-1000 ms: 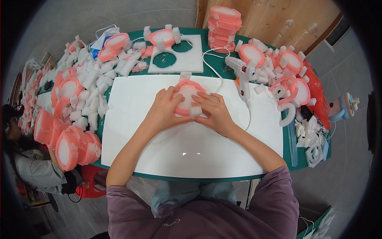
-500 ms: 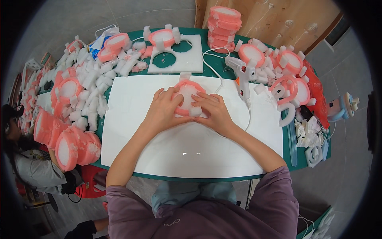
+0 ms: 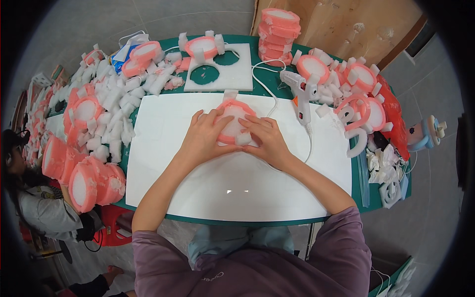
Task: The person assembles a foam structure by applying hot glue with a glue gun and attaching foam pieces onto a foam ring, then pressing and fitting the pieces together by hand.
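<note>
A round foam piece (image 3: 236,126) with a pink rim and a white centre lies on the white board (image 3: 237,193) in front of me. My left hand (image 3: 202,138) grips its left side, fingers over the rim and thumb reaching over the centre. On the other side my right hand (image 3: 268,140) holds the right edge, beside a small white foam block (image 3: 242,138) at the near rim. Another white block (image 3: 230,94) stands at the far rim. Part of the disc's edge is hidden under my fingers.
A white glue gun (image 3: 302,94) stands right of my hands, its cord trailing over the board. Behind lies a white foam sheet (image 3: 241,74) with round holes. Loose foam blocks (image 3: 123,106) heap at left, near pink foam rounds (image 3: 82,185). A co-worker (image 3: 42,208) sits far left.
My left fingers and thumb have shifted slightly on the disc; my right hand stays about where it was. A leg and foot at the lower left have moved.
</note>
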Demonstrator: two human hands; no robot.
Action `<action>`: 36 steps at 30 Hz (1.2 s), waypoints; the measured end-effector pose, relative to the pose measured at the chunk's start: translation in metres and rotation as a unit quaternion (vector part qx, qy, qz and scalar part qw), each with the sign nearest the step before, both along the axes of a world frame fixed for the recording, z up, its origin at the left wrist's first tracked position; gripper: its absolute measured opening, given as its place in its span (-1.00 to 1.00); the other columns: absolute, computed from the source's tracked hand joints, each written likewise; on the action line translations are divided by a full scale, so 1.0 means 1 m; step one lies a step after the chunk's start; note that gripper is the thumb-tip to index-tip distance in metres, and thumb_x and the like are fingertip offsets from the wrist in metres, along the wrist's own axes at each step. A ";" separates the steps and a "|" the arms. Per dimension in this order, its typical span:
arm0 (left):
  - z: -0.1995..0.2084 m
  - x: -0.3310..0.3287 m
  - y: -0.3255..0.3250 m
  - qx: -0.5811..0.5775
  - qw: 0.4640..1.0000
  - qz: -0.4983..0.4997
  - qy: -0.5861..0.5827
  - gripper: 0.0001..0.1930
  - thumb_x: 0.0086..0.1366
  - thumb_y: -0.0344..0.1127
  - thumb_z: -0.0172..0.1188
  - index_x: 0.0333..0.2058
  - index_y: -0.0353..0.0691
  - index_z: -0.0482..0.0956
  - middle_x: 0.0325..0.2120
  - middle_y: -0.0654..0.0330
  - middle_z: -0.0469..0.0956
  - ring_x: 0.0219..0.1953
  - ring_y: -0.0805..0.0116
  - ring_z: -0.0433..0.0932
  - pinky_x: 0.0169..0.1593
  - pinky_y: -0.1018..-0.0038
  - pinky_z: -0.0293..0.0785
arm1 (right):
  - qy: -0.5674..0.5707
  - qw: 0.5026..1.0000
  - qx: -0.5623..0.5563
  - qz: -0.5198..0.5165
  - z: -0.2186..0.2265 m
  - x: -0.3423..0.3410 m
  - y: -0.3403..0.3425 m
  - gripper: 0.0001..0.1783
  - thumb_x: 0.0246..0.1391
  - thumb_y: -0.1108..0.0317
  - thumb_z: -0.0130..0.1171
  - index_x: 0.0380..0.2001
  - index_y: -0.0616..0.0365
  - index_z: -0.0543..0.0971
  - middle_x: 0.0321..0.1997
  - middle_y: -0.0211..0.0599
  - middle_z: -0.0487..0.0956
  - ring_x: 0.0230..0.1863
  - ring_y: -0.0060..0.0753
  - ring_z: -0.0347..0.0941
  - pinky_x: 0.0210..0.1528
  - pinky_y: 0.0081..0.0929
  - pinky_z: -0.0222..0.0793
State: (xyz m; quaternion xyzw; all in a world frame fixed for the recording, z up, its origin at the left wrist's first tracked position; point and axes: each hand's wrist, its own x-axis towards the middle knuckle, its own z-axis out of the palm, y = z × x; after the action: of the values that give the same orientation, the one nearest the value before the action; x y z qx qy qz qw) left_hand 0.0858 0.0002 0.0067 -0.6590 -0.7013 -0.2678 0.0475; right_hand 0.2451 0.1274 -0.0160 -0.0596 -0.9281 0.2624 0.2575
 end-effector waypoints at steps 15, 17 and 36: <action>0.000 -0.001 -0.001 -0.011 1.000 -0.003 0.009 -0.42 -0.17 0.08 0.35 -0.23 -0.23 0.56 -0.20 -0.02 0.43 -0.10 0.14 0.43 0.10 0.07 0.14 | -0.002 1.000 0.004 -0.008 -0.005 0.000 0.002 -0.32 -0.32 0.24 0.38 -0.01 0.07 0.42 0.06 -0.18 0.41 0.07 -0.30 0.30 0.13 -0.31 0.05; 0.000 0.000 0.000 -0.013 1.000 -0.004 0.009 -0.42 -0.17 0.08 0.34 -0.23 -0.23 0.56 -0.20 -0.03 0.43 -0.10 0.13 0.43 0.11 0.07 0.14 | -0.003 1.000 0.001 -0.010 -0.005 0.000 0.002 -0.32 -0.32 0.24 0.38 -0.01 0.08 0.42 0.06 -0.18 0.41 0.07 -0.30 0.30 0.13 -0.31 0.05; 0.000 0.001 -0.002 -0.019 1.000 0.003 -0.010 -0.42 -0.18 0.03 0.36 -0.21 -0.23 0.55 -0.12 -0.09 0.38 -0.12 -0.04 0.37 0.02 0.22 0.28 | 0.008 0.999 0.039 0.002 0.001 0.000 0.001 -0.40 -0.23 0.25 0.31 -0.05 0.18 0.42 -0.06 -0.08 0.46 -0.05 -0.29 0.37 0.08 -0.24 0.04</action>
State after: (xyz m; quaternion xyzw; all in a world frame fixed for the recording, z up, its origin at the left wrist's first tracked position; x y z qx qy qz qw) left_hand 0.0864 -0.0017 0.0067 -0.6549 -0.7085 -0.2612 0.0291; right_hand 0.2450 0.1283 -0.0150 -0.0458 -0.9357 0.2272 0.2662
